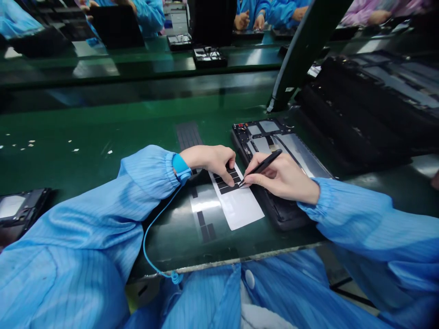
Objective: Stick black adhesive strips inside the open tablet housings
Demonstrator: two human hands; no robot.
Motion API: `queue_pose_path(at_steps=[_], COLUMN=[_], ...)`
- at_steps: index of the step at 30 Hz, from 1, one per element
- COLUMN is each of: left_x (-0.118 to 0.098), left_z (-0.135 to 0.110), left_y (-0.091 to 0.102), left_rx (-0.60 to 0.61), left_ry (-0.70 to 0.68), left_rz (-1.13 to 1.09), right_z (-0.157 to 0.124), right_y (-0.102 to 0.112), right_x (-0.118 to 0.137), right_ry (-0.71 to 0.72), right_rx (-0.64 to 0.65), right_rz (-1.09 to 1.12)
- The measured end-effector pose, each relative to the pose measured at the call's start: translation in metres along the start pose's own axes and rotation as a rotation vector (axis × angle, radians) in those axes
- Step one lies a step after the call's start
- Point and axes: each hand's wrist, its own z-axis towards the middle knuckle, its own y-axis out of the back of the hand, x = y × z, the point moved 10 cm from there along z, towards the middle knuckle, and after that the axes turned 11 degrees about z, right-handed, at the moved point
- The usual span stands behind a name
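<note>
My left hand presses its fingertips on a white backing sheet that carries several black adhesive strips. The fingers are curled down onto the sheet, holding it flat on the green bench. My right hand grips black tweezers like a pen, their tip touching the strips beside my left fingers. Just right of the sheet lies an open black device frame with grey panels inside. A blue wrist strap with a coiled cord sits on my left wrist.
A second sheet with dark strips lies left of the white one. A stack of black trays fills the right side. Another device sits at the left edge. Other people in blue sleeves work at the far bench.
</note>
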Motion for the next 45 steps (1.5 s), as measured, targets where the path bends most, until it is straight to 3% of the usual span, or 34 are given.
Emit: queue_pose_path(at_steps=[8,19,23,26,29,31,32,35,45], left_x=[0.001,-0.001,0.001,-0.008,-0.018,-0.023,-0.026,-0.034,-0.028], left_z=[-0.004,-0.006,-0.011,-0.016,-0.031,-0.043,-0.046,-0.046,-0.042], left_y=[0.002,0.003,0.006,0.008,0.027,0.033,0.033,0.027,0.027], left_rx=[-0.088,-0.092,-0.191,-0.3,-0.644,-0.859,-0.912,-0.929,-0.932], left_ry=[0.004,0.016,-0.025,-0.111,-0.165,-0.188,-0.212,-0.282,-0.235], left_rz=[-0.049,-0.051,-0.077,-0.103,-0.217,-0.304,-0.333,-0.369,-0.36], right_z=[-0.003,0.001,0.001,-0.003,-0.013,-0.017,-0.017,-0.016,-0.011], right_y=[0.002,-0.003,0.001,0.03,0.057,0.063,0.063,0.061,0.058], right_x=[-0.002,-0.004,-0.004,-0.009,-0.015,-0.018,-0.019,-0.022,-0.013], right_ry=[-0.026,-0.026,-0.081,-0.071,-0.03,-0.009,-0.006,-0.015,0.028], right_rx=[0.01,-0.002,-0.012,-0.234,-0.476,-0.541,-0.551,-0.537,-0.489], right_rz=[0.007,0.069,0.185,0.199,0.218,0.208,0.199,0.182,0.044])
